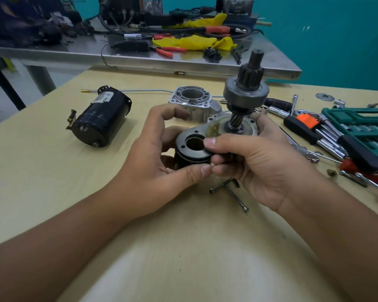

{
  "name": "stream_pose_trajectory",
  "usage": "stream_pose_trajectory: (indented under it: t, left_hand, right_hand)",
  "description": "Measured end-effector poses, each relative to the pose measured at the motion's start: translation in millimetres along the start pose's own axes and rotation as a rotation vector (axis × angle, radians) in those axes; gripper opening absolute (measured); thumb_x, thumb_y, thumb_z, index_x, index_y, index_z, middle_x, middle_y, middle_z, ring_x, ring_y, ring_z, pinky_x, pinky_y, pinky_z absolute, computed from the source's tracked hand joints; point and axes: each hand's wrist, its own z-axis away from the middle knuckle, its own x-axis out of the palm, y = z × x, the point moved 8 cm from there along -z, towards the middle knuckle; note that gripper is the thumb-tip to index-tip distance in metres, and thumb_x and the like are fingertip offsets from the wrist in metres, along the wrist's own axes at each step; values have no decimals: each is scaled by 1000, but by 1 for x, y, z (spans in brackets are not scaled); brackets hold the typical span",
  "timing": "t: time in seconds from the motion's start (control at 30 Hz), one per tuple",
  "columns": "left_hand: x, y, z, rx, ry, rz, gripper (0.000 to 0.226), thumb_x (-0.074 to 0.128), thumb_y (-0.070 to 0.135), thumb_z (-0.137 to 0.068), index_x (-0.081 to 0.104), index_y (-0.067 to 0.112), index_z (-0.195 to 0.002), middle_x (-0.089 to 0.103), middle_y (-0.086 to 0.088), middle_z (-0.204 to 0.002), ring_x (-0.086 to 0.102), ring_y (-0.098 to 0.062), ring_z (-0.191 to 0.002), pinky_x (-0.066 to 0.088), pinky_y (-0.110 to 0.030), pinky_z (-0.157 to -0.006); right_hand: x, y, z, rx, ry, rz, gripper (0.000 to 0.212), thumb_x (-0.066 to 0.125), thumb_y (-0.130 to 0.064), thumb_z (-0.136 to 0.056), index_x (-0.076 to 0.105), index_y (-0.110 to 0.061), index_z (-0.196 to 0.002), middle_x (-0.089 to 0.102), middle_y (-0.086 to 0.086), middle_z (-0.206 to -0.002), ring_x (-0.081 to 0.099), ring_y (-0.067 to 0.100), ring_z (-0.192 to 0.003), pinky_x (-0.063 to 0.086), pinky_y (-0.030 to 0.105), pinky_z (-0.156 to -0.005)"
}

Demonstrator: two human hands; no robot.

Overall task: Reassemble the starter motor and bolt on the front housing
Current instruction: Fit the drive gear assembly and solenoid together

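I hold the starter's middle assembly (247, 125) above the wooden table (52, 171). Its pinion gear and clutch (246, 90) stand upright on the shaft, and a black solenoid cylinder (184, 149) with a round opening faces up beside it. My right hand (249, 162) grips the plate and solenoid from the right, thumb on the solenoid's rim. My left hand (159, 153) curls around the solenoid from the left, thumb under its front. The black motor body (100, 118) lies on its side to the left. The aluminium front housing (192, 101) sits behind my hands.
A T-handle wrench (229, 192) lies on the table under my right hand. Screwdrivers, hex keys (321, 127) and a green socket case (362, 127) crowd the right side. A thin metal rod (129, 90) lies at the back. A steel bench (140, 55) with cables and pliers stands behind.
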Motion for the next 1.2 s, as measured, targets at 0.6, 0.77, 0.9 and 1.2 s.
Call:
stream_pose_trajectory:
  t: [0.6,0.77,0.9,1.2]
  left_hand:
    - [-9,33,-21,30,304,259,45,88,27,-72,67,16,-111,78,-8,-102,77,-25,-90,62,-33,-66]
    - [18,61,-48,257,284,9,36,74,18,-89,65,7,-122,73,-5,-101,72,-10,-92,58,-24,-81]
    - [32,60,-50,318,273,-66,32,70,24,-99,63,9,-127,71,-3,-102,68,-5,-94,54,-23,-82]
    - [25,54,-38,325,275,-140,48,84,27,-76,69,8,-117,74,-11,-104,74,-24,-94,59,-36,-84]
  right_hand:
    - [10,9,13,340,-99,-417,43,84,-17,-49,70,-14,-89,62,-2,-67,50,2,-36,44,15,-32]
    - [-4,-8,14,305,-64,-474,36,84,-22,-53,70,-15,-86,59,-3,-65,49,3,-36,45,16,-33]
    - [-10,-10,17,298,-13,-373,29,85,-27,-53,73,-18,-78,61,-4,-63,47,3,-37,41,16,-31]
    - [-8,-1,24,284,0,-254,42,84,-25,-43,72,-16,-82,53,0,-60,46,6,-34,39,16,-31]
